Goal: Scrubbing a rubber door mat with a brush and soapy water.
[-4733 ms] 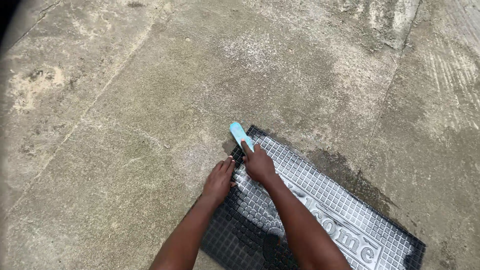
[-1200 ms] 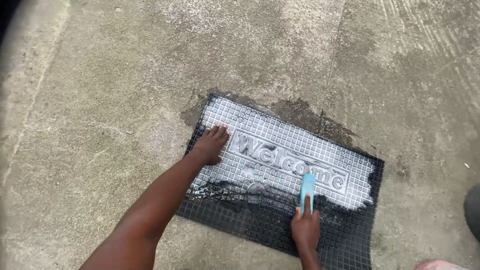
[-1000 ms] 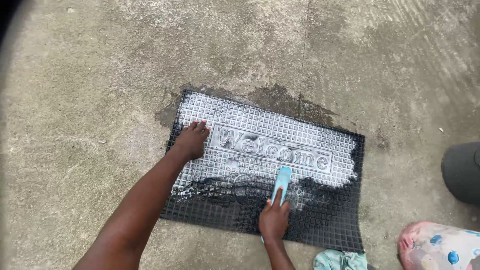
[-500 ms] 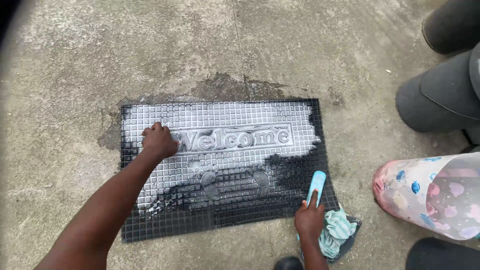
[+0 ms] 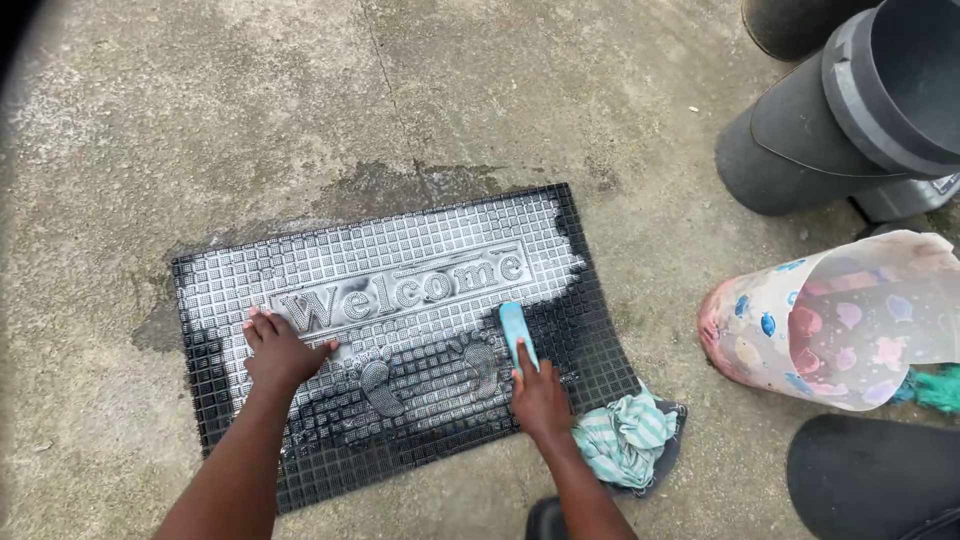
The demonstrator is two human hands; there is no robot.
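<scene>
The black rubber doormat (image 5: pixel 400 330) lies flat on the concrete floor (image 5: pixel 200 130), its far half covered in white suds, its near strip dark and wet.

The left hand (image 5: pixel 278 350) rests palm-down on the mat at about 8 o'clock from the mat's centre, fingers together and pressed flat, gripping nothing. This placement appears to pin the mat so it does not slide.

The right hand (image 5: pixel 540 400) is closed around the light blue scrub brush (image 5: pixel 517 335), index finger extended along the handle — a grip that seems to direct pressure onto the bristles. The brush sits on the mat at about 4 o'clock from centre, at the edge of the suds.

A striped cloth (image 5: pixel 625 445) lies at the mat's near right corner. A patterned plastic bucket (image 5: pixel 840 320) lies tipped at 3 o'clock — dark containers (image 5: pixel 830 110) stand beyond it.
</scene>
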